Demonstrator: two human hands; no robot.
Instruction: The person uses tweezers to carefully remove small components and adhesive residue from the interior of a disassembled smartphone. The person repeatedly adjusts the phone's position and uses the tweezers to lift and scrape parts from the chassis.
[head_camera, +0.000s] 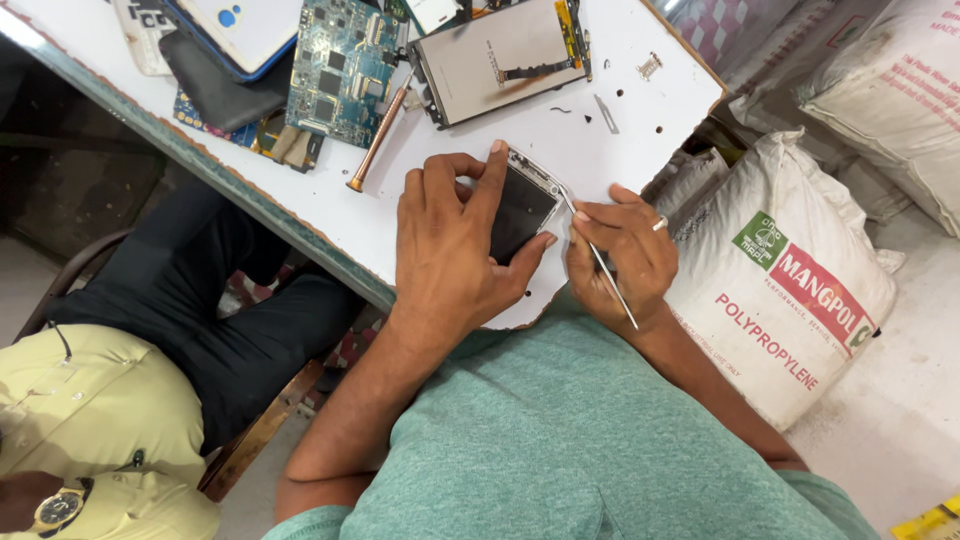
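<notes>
My left hand (450, 245) lies over a small opened phone (525, 205) on the white table (470, 130), fingers curled around its frame and holding it down. My right hand (620, 255) pinches thin metal tweezers (600, 262), whose tip touches the phone's right edge. The phone's dark inner face shows between my fingers; its lower part is hidden under my left hand.
A copper-coloured screwdriver (378, 138), a blue circuit board (340, 70), a detached screen panel (500, 60) and other phone parts lie farther up the table. A seated person (120, 400) in a yellow shirt is at left. White woven sacks (790, 270) stand at right.
</notes>
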